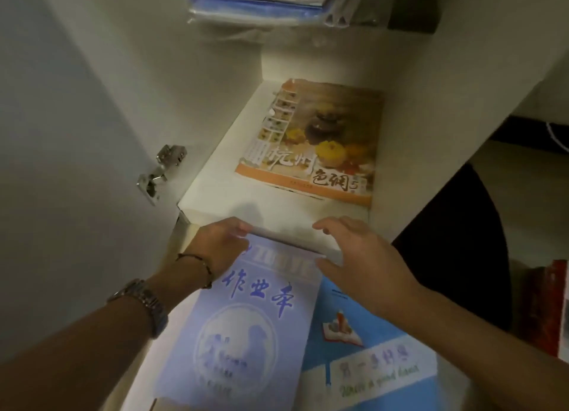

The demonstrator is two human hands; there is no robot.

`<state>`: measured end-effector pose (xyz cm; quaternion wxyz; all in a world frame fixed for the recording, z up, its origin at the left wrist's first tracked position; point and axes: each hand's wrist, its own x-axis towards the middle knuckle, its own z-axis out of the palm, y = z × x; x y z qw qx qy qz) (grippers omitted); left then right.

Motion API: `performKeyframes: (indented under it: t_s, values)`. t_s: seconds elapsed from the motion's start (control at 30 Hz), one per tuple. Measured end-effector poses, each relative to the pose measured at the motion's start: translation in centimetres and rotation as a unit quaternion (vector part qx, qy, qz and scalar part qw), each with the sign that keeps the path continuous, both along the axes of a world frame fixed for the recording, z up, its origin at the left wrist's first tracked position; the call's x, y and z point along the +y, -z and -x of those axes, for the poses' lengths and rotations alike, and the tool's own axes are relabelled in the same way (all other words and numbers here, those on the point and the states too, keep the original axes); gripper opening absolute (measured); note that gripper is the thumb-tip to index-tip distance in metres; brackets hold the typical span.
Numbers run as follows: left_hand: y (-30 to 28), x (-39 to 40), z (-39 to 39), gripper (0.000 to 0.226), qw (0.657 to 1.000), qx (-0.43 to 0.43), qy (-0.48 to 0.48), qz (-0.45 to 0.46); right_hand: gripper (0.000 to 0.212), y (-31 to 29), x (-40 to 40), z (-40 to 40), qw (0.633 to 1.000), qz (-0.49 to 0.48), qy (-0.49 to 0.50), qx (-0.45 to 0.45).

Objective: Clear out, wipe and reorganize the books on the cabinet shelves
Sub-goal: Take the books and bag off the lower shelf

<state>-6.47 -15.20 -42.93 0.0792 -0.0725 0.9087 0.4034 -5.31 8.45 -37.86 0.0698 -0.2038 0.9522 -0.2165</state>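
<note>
Both hands are working at the front edge of the shelf (215, 195), which serves as ref. landmark below. Your left hand (220, 244) is curling its fingers round the top-left corner of the lavender workbook (243, 327), just in front of and below that edge. Your right hand (363, 266) is lying with fingers apart and fairly straight over the top-right corner; whether it is pinching underneath, you cannot tell.

Risks, as judged:
- Workbook cover is looking thin and floppy, so it could be buckling or catching against the shelf lip while going in.
- Blue booklet (369, 355) is sitting under the workbook, to the right, below the shelf edge; both look smooth, so it could be sliding off sideways.
- Art book (311, 145) is lying flat on the shelf, toward the back right w/ a glossy cover; a hard push could be shunting it rearward.

Shelf surface is appearing flat, white, laminate-like. Metal hinge (161, 173) is sitting left of the shelf edge.
</note>
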Motion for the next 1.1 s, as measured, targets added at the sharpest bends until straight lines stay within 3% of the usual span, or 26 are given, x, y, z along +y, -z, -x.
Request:
performKeyframes:
  t_s: [0.1, 0.2, 0.43, 0.6, 0.9, 0.93, 1.03, 1.1]
  values:
    - [0.5, -0.2, 1.4, 0.041, 0.999, 0.027, 0.007, 0.022, 0.048, 1.5, -1.0, 2.8, 0.999, 0.003, 0.047, -0.013]
    - [0.8, -0.3, 2.5, 0.023, 1.0, 0.017, -0.021, -0.016, 0.049, 2.5, -1.3, 4.6, 0.995, -0.004, 0.095, -0.037]
    - [1.1, -1.8, 6.9, 0.025, 0.993, 0.007, -0.108, -0.048, 0.045, 3.6, -1.9, 7.4, 0.989, -0.002, 0.136, -0.051]
    - [2.1, -2.3, 10.4, 0.044, 0.99, 0.023, -0.129, -0.044, 0.037, 4.2, -2.1, 8.7, 0.987, -0.02, 0.151, -0.057]
    - [5.0, -2.9, 14.8, 0.085, 0.984, -0.014, -0.105, -0.142, 0.035, 4.4, -2.0, 9.5, 0.985, -0.005, 0.158, -0.071]
    - [4.5, -2.6, 14.9, 0.082, 0.981, -0.014, -0.111, -0.156, 0.033, 4.4, -2.0, 9.4, 0.985, -0.003, 0.158, -0.068]
    - [2.6, -1.7, 14.5, 0.037, 0.955, 0.018, -0.164, -0.248, 0.034, 4.5, -2.2, 9.4, 0.986, -0.001, 0.152, -0.064]
    - [2.7, -1.3, 14.7, 0.04, 0.943, 0.046, -0.189, -0.27, 0.034, 4.6, -2.3, 9.5, 0.988, 0.004, 0.145, -0.06]
